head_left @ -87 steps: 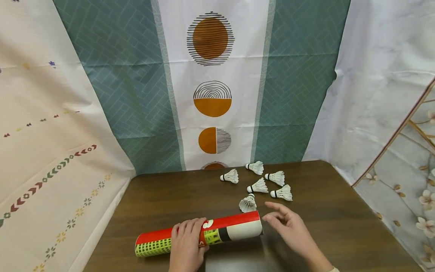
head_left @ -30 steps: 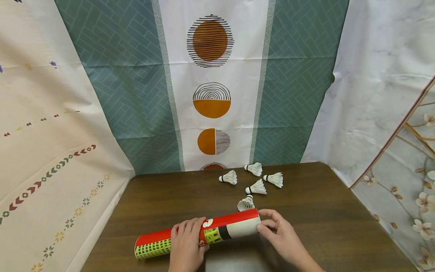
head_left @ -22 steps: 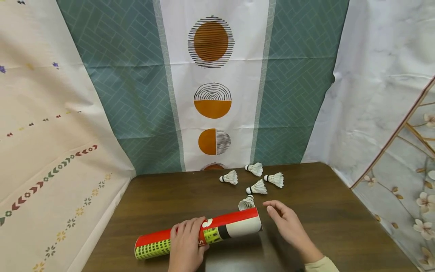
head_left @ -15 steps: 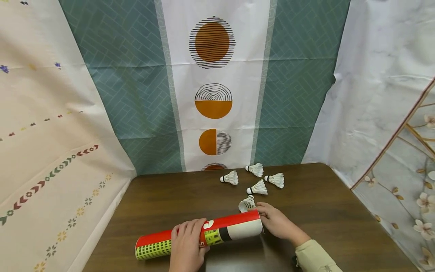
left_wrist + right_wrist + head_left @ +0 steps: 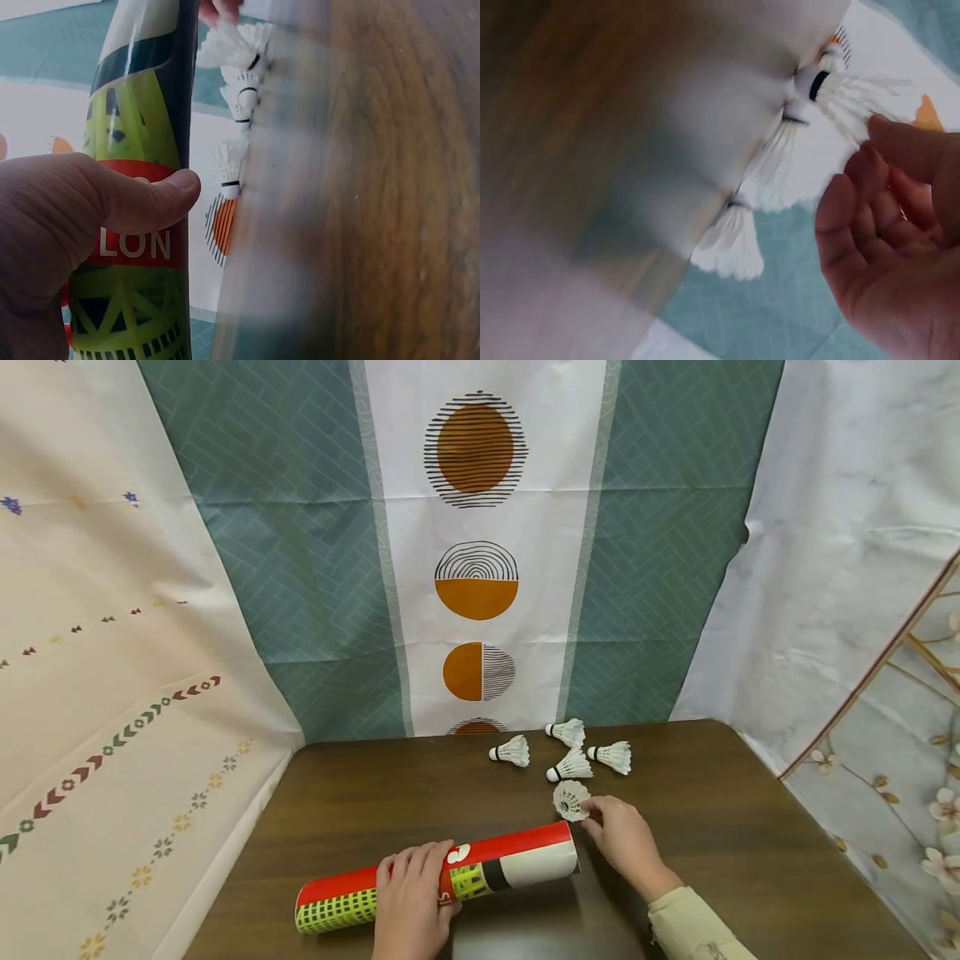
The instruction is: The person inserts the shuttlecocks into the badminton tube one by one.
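Observation:
My left hand (image 5: 414,897) grips the middle of a red, yellow-green and white shuttlecock tube (image 5: 536,858), which lies slanted with its white end to the right. In the left wrist view the thumb wraps across the tube (image 5: 139,127). Just past the white end, my right hand (image 5: 626,843) pinches the feather rim of a white shuttlecock (image 5: 570,799). Its open skirt faces me in the head view. In the right wrist view thumb and fingertip meet at the feather ends of that shuttlecock (image 5: 847,94), its black-banded cork pointing away from the hand.
Behind it on the dark wooden table (image 5: 397,793) lie several more shuttlecocks: one to the left (image 5: 512,751), the others grouped close by, including a shuttlecock (image 5: 611,757) on the right. A patterned curtain (image 5: 480,635) hangs at the table's back edge.
A shuttlecock at the right of the group disappeared as my right hand reached the tube's end. That hand then moved to the nearest shuttlecock, pinched it and turned it rightward. My left hand stayed put.

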{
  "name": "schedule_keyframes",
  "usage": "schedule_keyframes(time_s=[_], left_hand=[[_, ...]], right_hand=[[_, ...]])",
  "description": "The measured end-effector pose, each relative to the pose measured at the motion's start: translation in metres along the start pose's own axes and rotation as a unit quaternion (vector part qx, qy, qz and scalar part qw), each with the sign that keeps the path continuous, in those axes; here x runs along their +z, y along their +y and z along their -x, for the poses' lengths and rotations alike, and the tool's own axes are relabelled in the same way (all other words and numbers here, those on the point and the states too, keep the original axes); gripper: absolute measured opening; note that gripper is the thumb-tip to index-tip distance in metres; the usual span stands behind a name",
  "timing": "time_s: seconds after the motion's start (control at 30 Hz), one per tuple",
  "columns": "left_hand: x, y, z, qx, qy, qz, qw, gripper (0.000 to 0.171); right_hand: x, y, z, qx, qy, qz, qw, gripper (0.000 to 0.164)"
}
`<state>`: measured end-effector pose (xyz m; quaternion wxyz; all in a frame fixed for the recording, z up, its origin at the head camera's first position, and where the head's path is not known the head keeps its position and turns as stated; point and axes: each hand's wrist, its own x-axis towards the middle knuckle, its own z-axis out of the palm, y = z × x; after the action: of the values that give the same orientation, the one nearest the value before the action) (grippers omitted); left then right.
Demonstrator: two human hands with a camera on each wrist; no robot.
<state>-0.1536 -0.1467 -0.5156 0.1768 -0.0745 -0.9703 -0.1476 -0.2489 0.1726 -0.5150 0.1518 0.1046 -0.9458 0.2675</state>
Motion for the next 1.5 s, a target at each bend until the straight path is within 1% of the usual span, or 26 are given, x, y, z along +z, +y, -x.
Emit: schedule_keyframes(time_s=[0.07,0.1,0.17,0.23,0.3,0.33,0.37,0.43,0.5,0.53,0.6,0.73,0.8,0.9,1.0,1.07,1.1,1.17,1.23,1.3,1.33,1.37,1.4,1.43,1.47,1.5], left_hand=[[0.001,0.0,0.0,0.0,0.0,0.0,1.0,0.086],[0.001,0.0,-0.001,-0.001,-0.002,0.0,1.0,0.086],[0.002,0.001,-0.001,-0.002,-0.006,0.0,1.0,0.086],[0.002,0.001,-0.001,-0.004,-0.011,0.001,0.9999,0.086],[0.003,0.002,-0.001,-0.006,-0.015,0.001,0.9999,0.086],[0.003,0.003,-0.001,-0.007,-0.016,0.001,0.9998,0.086],[0.003,0.003,-0.002,-0.007,-0.017,0.0,0.9998,0.086],[0.004,0.003,-0.002,-0.01,-0.014,-0.002,0.9999,0.086],[0.005,0.003,-0.003,-0.013,-0.009,-0.005,0.9999,0.086],[0.005,0.004,-0.003,-0.015,-0.006,-0.006,0.9998,0.087],[0.006,0.005,-0.004,-0.021,0.001,-0.007,0.9997,0.088],[0.006,0.007,-0.005,-0.037,0.012,-0.009,0.9992,0.089],[0.006,0.008,-0.006,-0.042,0.014,-0.009,0.999,0.09],[0.006,0.011,-0.007,-0.034,0.009,-0.005,0.9994,0.089],[0.007,0.016,-0.007,-0.015,0.007,-0.002,0.9999,0.088],[0.008,0.016,-0.007,-0.011,0.007,-0.004,0.9999,0.087],[0.008,0.016,-0.007,-0.01,0.009,-0.006,0.9999,0.087],[0.008,0.015,-0.008,-0.012,0.011,-0.007,0.9998,0.088],[0.009,0.014,-0.008,-0.016,0.01,-0.006,0.9998,0.088],[0.009,0.014,-0.008,-0.016,0.008,-0.004,0.9998,0.088],[0.009,0.014,-0.008,-0.016,0.007,-0.003,0.9998,0.088],[0.009,0.014,-0.007,-0.016,0.007,-0.003,0.9998,0.089],[0.009,0.014,-0.007,-0.016,0.007,-0.003,0.9998,0.089],[0.009,0.014,-0.008,-0.015,0.009,-0.004,0.9998,0.089],[0.009,0.014,-0.008,-0.014,0.011,-0.005,0.9998,0.089],[0.009,0.013,-0.008,-0.013,0.014,-0.005,0.9998,0.089]], right_hand=[[-0.005,0.006,0.001,0.014,0.039,0.01,0.999,0.013],[-0.008,0.009,0.003,0.019,0.051,0.012,0.998,0.01],[-0.013,0.016,0.005,0.034,0.06,-0.001,0.998,0.008],[-0.019,0.02,0.007,0.058,0.057,-0.042,0.996,0.006],[-0.025,0.023,0.01,0.094,0.047,-0.11,0.988,0.009],[-0.028,0.023,0.011,0.114,0.041,-0.153,0.981,0.012],[-0.031,0.023,0.013,0.133,0.033,-0.196,0.971,0.016],[-0.036,0.02,0.016,0.168,0.019,-0.279,0.945,0.025],[-0.04,0.015,0.02,0.188,0.004,-0.336,0.923,0.032],[-0.042,0.013,0.022,0.192,0.0,-0.355,0.915,0.035],[-0.045,0.009,0.027,0.195,0.002,-0.375,0.906,0.037],[-0.05,0.003,0.035,0.197,0.019,-0.388,0.9,0.036],[-0.05,0.0,0.038,0.194,0.018,-0.395,0.898,0.036],[-0.046,-0.007,0.041,0.18,-0.01,-0.417,0.891,0.036],[-0.04,-0.016,0.046,0.164,-0.046,-0.45,0.876,0.037],[-0.037,-0.024,0.048,0.16,-0.064,-0.465,0.868,0.037],[-0.035,-0.027,0.049,0.16,-0.07,-0.468,0.866,0.038],[-0.033,-0.032,0.051,0.154,-0.071,-0.463,0.87,0.042],[-0.031,-0.037,0.051,0.154,-0.062,-0.452,0.876,0.049],[-0.029,-0.039,0.052,0.142,-0.058,-0.442,0.884,0.059],[-0.028,-0.04,0.052,0.125,-0.061,-0.44,0.887,0.063],[-0.027,-0.04,0.052,0.109,-0.07,-0.442,0.888,0.066],[-0.027,-0.038,0.052,0.087,-0.082,-0.44,0.89,0.067],[-0.028,-0.036,0.052,0.059,-0.1,-0.441,0.89,0.068],[-0.029,-0.032,0.051,0.036,-0.121,-0.444,0.887,0.069],[-0.031,-0.028,0.048,0.017,-0.145,-0.449,0.882,0.068]])
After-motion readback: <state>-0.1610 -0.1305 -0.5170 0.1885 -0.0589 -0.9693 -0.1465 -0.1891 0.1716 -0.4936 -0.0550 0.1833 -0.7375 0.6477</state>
